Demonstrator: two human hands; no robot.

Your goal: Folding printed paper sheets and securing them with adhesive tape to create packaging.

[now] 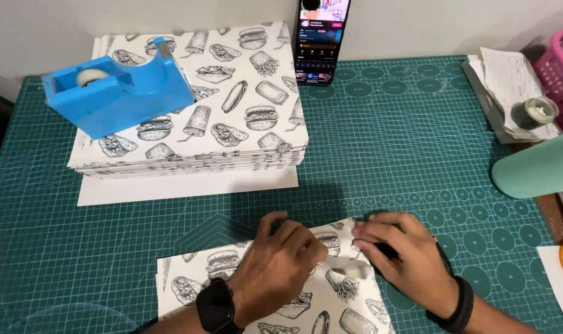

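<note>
Nearest the camera, two hands press on one printed paper sheet (331, 303) lying at the near edge of the green cutting mat (386, 161): the left hand (278, 272) and the right hand (399, 256), fingers curled, pinch one strip of clear tape (349, 267) between them. Farther back sits one stack of the same printed sheets (232, 117) with one blue tape dispenser (117, 93) on it. At the far edge one phone (321, 40) leans upright; one pink basket (556, 65) stands right.
</note>
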